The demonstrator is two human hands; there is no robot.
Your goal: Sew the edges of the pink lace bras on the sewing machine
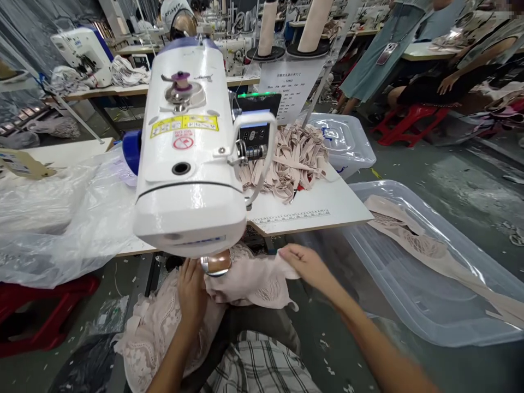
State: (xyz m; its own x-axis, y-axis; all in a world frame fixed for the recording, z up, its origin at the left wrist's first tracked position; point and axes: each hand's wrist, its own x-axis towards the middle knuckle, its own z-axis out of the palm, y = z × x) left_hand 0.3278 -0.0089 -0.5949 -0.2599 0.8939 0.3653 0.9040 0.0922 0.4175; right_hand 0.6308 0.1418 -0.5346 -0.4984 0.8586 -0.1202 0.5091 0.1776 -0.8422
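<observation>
The fingers (195, 274) of the left hand (191, 292) lie together and flat, pressing down on the pink lace fabric (249, 281) just at 7 o'clock of the sewing machine (188, 158) head, close beside a shiny metal part (216, 263) under its front end. The fingers (291, 254) of the right hand (307, 266) are curled onto the fabric's right edge at about 3 o'clock of the left hand, pinching a fold of it; whether the thumb sits under the cloth cannot be told. The fabric is pale pink, thin and soft, with a patterned lace border; it is stretched loosely between the two hands, and more of it spills down over the person's lap toward 7 o'clock in a crumpled heap. The machine's white body overhangs the hands at 12 o'clock and hides the needle area. The desk (311, 210) edge runs just behind the hands, with a printed ruler along it at 1 o'clock and a pile of beige straps (292, 161) further back. At 3 o'clock a clear plastic bin (429, 305) stands on the floor just beside the right forearm, holding a few lace pieces; the gap between desk edge and bin is narrow. At 9 o'clock crumpled clear plastic sheeting (61, 218) hangs over the desk, with a red stool (49, 311) below it. Bare floor shows at 5 o'clock, between lap and bin.
</observation>
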